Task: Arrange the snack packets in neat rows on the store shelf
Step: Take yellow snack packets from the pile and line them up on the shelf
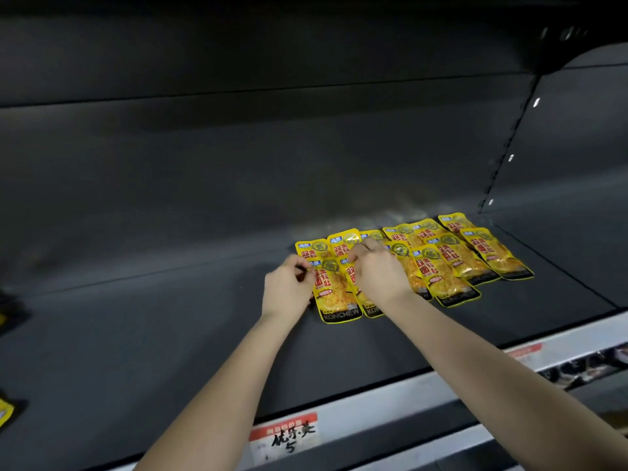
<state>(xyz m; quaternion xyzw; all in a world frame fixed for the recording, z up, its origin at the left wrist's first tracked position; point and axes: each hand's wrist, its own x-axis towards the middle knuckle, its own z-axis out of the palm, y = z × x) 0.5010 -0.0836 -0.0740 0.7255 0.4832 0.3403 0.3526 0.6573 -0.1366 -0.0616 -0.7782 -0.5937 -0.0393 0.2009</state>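
Observation:
Several yellow snack packets with red lettering lie flat in overlapping rows on the dark shelf, towards its right end. My left hand pinches the top left corner of the nearest left packet. My right hand pinches the top edge of the packet beside it, and hides most of that packet. Both forearms reach in from the lower edge of the view.
A white price rail with a handwritten red and white tag runs along the shelf's front edge. Another yellow packet peeks in at the far left edge. A slotted upright stands at the back right.

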